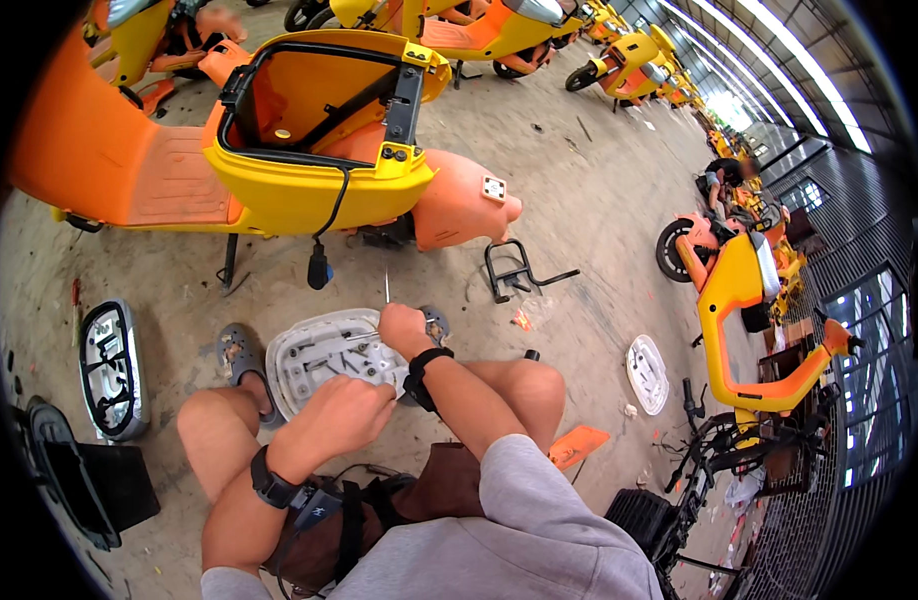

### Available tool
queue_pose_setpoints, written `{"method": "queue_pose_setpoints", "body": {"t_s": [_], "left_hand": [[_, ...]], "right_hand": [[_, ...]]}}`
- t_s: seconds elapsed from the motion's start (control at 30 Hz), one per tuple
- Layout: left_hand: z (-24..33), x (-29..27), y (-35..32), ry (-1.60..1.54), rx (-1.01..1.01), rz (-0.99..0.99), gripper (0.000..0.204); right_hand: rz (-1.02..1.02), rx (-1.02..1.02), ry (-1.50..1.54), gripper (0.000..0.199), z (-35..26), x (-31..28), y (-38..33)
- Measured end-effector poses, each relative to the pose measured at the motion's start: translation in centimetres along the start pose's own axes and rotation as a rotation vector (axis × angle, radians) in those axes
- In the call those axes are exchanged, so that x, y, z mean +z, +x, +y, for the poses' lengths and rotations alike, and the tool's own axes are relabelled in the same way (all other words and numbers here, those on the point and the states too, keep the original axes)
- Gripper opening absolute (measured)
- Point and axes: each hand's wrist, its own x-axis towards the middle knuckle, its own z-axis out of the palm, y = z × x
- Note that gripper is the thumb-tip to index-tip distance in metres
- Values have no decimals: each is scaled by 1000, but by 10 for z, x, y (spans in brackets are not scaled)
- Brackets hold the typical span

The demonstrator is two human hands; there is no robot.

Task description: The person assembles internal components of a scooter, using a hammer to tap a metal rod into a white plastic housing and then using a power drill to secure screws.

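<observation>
Bracing white plastic panel (pixel 324 355) with closed left hand (pixel 344 410), right hand (pixel 404 328) gripping upright screwdriver (pixel 387 290), likely needing steady downward pressure.

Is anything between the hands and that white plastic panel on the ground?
Nothing visible. The left hand rests on the near edge of the white panel, and the right hand is over its far edge, gripping a thin metal tool that sticks upward. Both hands are already at the panel.
</observation>
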Motion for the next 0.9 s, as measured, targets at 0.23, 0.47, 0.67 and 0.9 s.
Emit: {"method": "queue_pose_setpoints", "body": {"t_s": [0.23, 0.47, 0.67, 0.9], "left_hand": [[-10, 12, -3, 30, 42, 38, 18], [-4, 17, -13, 66, 72, -15, 18], [0, 4, -2, -72, 79, 129, 16], [-8, -21, -6, -122, -100, 318, 15]], "right_hand": [[117, -28, -49, 21, 1, 4, -28], [184, -74, 218, 32, -3, -48, -95], [94, -44, 724, 41, 24, -61, -114], [-166, 244, 1444, 77, 37, -147, -164]]}}
